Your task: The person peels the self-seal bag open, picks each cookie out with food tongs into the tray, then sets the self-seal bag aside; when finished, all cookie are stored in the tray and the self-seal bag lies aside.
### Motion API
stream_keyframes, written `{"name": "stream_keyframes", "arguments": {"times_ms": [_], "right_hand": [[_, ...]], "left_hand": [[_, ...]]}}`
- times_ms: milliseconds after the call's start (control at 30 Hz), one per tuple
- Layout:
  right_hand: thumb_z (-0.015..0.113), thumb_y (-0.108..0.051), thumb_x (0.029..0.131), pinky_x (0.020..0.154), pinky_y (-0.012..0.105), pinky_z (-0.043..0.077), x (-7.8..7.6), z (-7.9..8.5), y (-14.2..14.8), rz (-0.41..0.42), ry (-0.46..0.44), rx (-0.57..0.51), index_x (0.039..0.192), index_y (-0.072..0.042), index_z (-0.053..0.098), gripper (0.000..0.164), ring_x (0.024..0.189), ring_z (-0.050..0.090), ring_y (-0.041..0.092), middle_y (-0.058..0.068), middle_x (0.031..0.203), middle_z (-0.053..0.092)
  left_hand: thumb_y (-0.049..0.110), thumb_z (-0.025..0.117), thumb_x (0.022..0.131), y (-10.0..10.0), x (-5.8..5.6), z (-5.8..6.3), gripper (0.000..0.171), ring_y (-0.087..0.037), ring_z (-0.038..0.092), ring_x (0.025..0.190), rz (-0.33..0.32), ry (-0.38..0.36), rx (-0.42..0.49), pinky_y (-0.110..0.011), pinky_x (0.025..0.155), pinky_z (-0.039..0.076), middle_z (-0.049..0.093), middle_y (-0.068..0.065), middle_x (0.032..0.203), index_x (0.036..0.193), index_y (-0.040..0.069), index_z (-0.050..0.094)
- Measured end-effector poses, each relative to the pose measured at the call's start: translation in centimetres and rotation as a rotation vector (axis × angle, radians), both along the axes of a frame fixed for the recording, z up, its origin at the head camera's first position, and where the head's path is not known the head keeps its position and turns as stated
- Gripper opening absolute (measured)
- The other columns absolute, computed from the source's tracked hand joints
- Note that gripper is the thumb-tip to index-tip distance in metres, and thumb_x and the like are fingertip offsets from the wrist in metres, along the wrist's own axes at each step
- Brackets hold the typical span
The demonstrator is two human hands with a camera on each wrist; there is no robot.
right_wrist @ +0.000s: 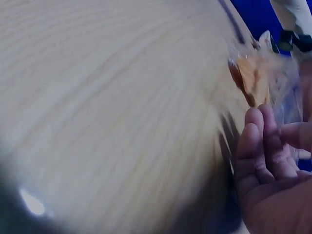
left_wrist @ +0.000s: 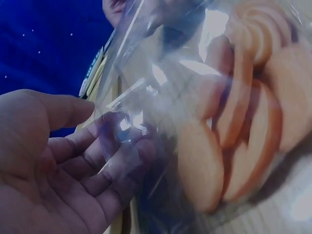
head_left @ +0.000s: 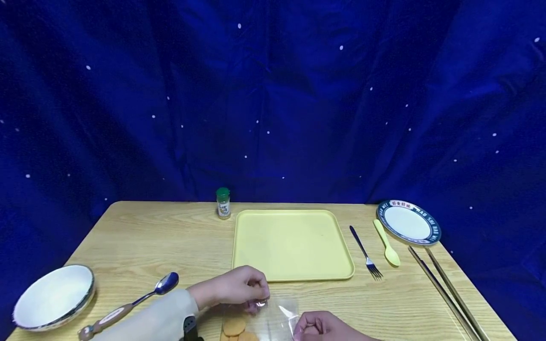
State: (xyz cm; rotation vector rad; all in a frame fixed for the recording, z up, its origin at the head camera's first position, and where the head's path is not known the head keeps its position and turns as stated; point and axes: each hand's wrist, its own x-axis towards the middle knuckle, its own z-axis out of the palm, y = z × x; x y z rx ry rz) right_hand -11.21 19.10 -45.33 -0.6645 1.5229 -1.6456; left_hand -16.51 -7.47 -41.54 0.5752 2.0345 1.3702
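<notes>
A clear plastic bag of cookies [head_left: 234, 326] is at the front edge of the table, held up between both hands. Through the plastic in the left wrist view, several tan cookies [left_wrist: 200, 165] show, one with a swirled top. My left hand [head_left: 239, 287] grips the bag's upper edge, thumb on the near side and fingers seen through the film. At the opposite side, my right hand [head_left: 326, 327] pinches the bag between thumb and fingers. The right wrist view shows this right hand [right_wrist: 273, 170] with the cookies beyond its fingertips.
Beyond the hands lies a yellow tray [head_left: 292, 246], with a green-capped seasoning jar [head_left: 223, 203] beside it. At right are a fork [head_left: 365, 255], yellow spoon [head_left: 387, 244], rimmed plate [head_left: 408, 222] and metal tongs [head_left: 448, 291]. A white bowl [head_left: 55, 296] and brown-handled spoon [head_left: 128, 308] sit left.
</notes>
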Motion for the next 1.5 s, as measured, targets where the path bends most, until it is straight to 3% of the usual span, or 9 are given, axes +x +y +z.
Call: {"name": "stream_keyframes", "arguments": {"times_ms": [200, 333, 433, 500, 567, 667, 867, 1067, 1500], "right_hand": [[0.05, -0.009, 0.098, 0.046, 0.009, 0.029, -0.8, 1.5, 1.3, 0.008, -0.058, 0.077, 0.105, 0.031, 0.034, 0.044, 0.05, 0.037, -0.009, -0.019, 0.064, 0.047], [0.051, -0.015, 0.1, 0.053, 0.013, 0.042, -1.8, 2.2, 1.6, -0.034, -0.016, 0.157, 0.106, 0.025, 0.041, 0.042, 0.059, 0.053, -0.003, -0.01, 0.075, 0.062], [0.052, -0.019, 0.1, 0.056, 0.02, 0.05, -3.0, 2.5, 1.5, -0.118, 0.148, 0.216, 0.104, 0.014, 0.05, 0.033, 0.067, 0.063, 0.006, 0.006, 0.084, 0.067], [0.054, -0.021, 0.099, 0.054, 0.024, 0.052, -3.9, 2.6, 1.2, -0.17, 0.315, 0.255, 0.105, 0.004, 0.055, 0.026, 0.066, 0.065, 0.01, 0.015, 0.085, 0.066], [0.057, -0.022, 0.098, 0.053, 0.025, 0.051, -4.8, 2.7, 0.9, -0.213, 0.504, 0.293, 0.104, -0.004, 0.058, 0.019, 0.066, 0.064, 0.012, 0.019, 0.086, 0.065], [0.06, -0.023, 0.097, 0.054, 0.024, 0.05, -5.5, 2.8, 0.6, -0.236, 0.682, 0.341, 0.1, -0.011, 0.062, 0.013, 0.066, 0.062, 0.012, 0.014, 0.083, 0.066], [0.062, -0.022, 0.095, 0.059, 0.021, 0.05, -5.6, 3.2, 0.3, -0.239, 0.814, 0.39, 0.094, -0.021, 0.063, 0.002, 0.071, 0.056, -0.002, -0.003, 0.081, 0.066], [0.064, -0.021, 0.094, 0.061, 0.019, 0.051, -5.7, 3.3, 0.4, -0.238, 0.937, 0.411, 0.092, -0.024, 0.065, 0.004, 0.072, 0.057, -0.003, -0.01, 0.084, 0.066], [0.065, -0.018, 0.093, 0.071, 0.007, 0.046, -5.8, 3.9, 0.8, -0.203, 1.367, 0.421, 0.093, -0.026, 0.064, 0.008, 0.081, 0.054, -0.007, -0.017, 0.093, 0.06]], "left_hand": [[0.012, 0.059, 0.095, 1.0, 0.2, -0.2, 0.016, -0.013, 0.059, 0.057, -0.016, 0.002, 0.002, -0.023, 0.051, 0.05, 0.065, -0.013, 0.072, 0.092, -0.003, 0.066], [0.009, 0.06, 0.095, 1.7, 0.1, -0.5, 0.014, -0.013, 0.056, 0.054, 0.016, -0.005, 0.018, -0.02, 0.048, 0.046, 0.063, -0.007, 0.068, 0.09, -0.003, 0.066], [0.007, 0.059, 0.094, 2.2, 0.0, -0.5, 0.013, -0.012, 0.056, 0.053, 0.035, 0.001, 0.028, -0.02, 0.047, 0.045, 0.062, -0.005, 0.068, 0.089, -0.003, 0.067], [0.006, 0.059, 0.094, 2.4, 0.0, -0.5, 0.013, -0.013, 0.056, 0.053, 0.044, 0.013, 0.027, -0.02, 0.047, 0.045, 0.062, -0.006, 0.067, 0.089, -0.003, 0.067], [0.006, 0.059, 0.094, 2.5, -0.2, -0.5, 0.014, -0.013, 0.055, 0.053, 0.047, 0.025, 0.023, -0.021, 0.047, 0.045, 0.063, -0.01, 0.068, 0.088, -0.004, 0.067], [0.007, 0.059, 0.094, 2.7, -0.3, -0.3, 0.015, -0.013, 0.056, 0.053, 0.046, 0.045, 0.018, -0.021, 0.048, 0.045, 0.065, -0.017, 0.07, 0.088, -0.005, 0.067], [0.008, 0.059, 0.095, 3.0, -0.2, -0.4, 0.018, -0.013, 0.057, 0.056, 0.051, 0.043, 0.045, -0.021, 0.051, 0.048, 0.067, -0.023, 0.073, 0.088, -0.007, 0.066], [0.009, 0.058, 0.096, 3.3, -0.3, -1.1, 0.019, -0.013, 0.06, 0.059, 0.073, 0.031, 0.067, -0.022, 0.053, 0.051, 0.068, -0.019, 0.074, 0.087, -0.006, 0.066], [0.007, 0.058, 0.095, 3.6, -0.5, -1.4, 0.017, -0.013, 0.061, 0.06, 0.091, 0.017, 0.067, -0.026, 0.056, 0.055, 0.067, -0.015, 0.073, 0.086, -0.005, 0.066]]}}
